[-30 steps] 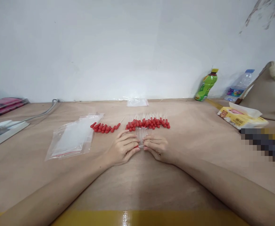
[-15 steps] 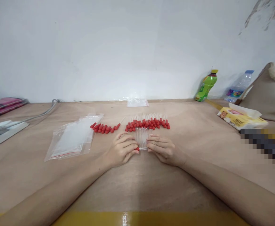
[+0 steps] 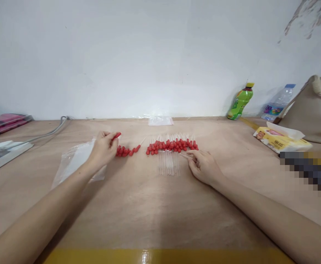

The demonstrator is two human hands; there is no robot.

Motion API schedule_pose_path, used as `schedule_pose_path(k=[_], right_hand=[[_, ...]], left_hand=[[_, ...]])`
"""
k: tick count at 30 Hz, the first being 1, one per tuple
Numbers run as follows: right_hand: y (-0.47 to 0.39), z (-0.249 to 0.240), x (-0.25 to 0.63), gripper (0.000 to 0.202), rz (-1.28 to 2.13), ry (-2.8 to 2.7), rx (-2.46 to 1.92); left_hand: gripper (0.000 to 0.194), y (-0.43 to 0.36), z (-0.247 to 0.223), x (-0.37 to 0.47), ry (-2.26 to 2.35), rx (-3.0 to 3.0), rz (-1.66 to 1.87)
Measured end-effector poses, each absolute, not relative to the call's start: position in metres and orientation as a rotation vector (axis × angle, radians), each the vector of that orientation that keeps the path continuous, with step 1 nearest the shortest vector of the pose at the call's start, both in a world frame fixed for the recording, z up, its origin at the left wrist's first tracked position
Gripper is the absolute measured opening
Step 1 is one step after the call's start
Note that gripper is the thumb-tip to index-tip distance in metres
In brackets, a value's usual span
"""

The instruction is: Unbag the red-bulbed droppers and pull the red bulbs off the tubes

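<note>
My left hand [image 3: 104,146] is closed in a pinch on a red rubber dropper bulb [image 3: 116,136], above the left group of red bulbs [image 3: 125,151]. Between the fingertips of my right hand [image 3: 203,165] is a thin clear glass tube [image 3: 185,156], pointing left. Left of that hand, several clear glass tubes [image 3: 168,163] lie side by side on the table. Just beyond them is a row of droppers [image 3: 174,144], red bulbs towards me and clear tips towards the wall.
Clear zip bags [image 3: 76,161] lie partly under my left forearm. Another small bag [image 3: 160,120] lies by the wall. To the right are a tissue pack [image 3: 283,139], a green bottle [image 3: 241,102], a clear bottle [image 3: 280,102] and a beige bag [image 3: 311,108]. A cable [image 3: 47,134] runs at left.
My hands have parted from the clear tubes. The left moved left and away from me, to the loose bulbs, and holds one; the right shifted slightly right with a glass tube in its fingers.
</note>
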State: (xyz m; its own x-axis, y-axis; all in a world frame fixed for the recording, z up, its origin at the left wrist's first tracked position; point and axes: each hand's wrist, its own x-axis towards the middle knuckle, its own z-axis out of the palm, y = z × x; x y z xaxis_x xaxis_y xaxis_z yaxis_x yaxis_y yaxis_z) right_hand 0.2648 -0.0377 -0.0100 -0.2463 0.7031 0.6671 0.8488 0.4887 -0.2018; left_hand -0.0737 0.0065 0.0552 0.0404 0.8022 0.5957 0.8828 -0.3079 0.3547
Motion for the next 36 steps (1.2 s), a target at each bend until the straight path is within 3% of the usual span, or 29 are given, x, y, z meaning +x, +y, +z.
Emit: schedule_pose_path(k=[7,13,23,28,36], right_hand=[[-0.035,-0.013,0.258,0.014,-0.276,-2.070,-1.228],[-0.028,-0.015,0.256,0.018,-0.271,-2.099,-1.229],[-0.041,-0.010,0.250,0.013,-0.294,-2.108,-1.235],[-0.045,-0.010,0.247,0.014,-0.332,-2.118,-1.207],[-0.045,-0.010,0.248,0.014,-0.315,-2.164,-1.225]], left_hand=[[0.046,0.015,0.074,-0.108,-2.131,-2.188,-1.102],[0.034,0.015,0.073,-0.108,-2.163,-2.210,-0.834],[0.033,0.023,0.064,-0.117,-2.174,-2.156,-0.702],[0.031,0.015,0.065,-0.100,-1.917,-2.060,-0.802],[0.030,0.005,0.027,-0.046,-1.466,-2.108,-0.651]])
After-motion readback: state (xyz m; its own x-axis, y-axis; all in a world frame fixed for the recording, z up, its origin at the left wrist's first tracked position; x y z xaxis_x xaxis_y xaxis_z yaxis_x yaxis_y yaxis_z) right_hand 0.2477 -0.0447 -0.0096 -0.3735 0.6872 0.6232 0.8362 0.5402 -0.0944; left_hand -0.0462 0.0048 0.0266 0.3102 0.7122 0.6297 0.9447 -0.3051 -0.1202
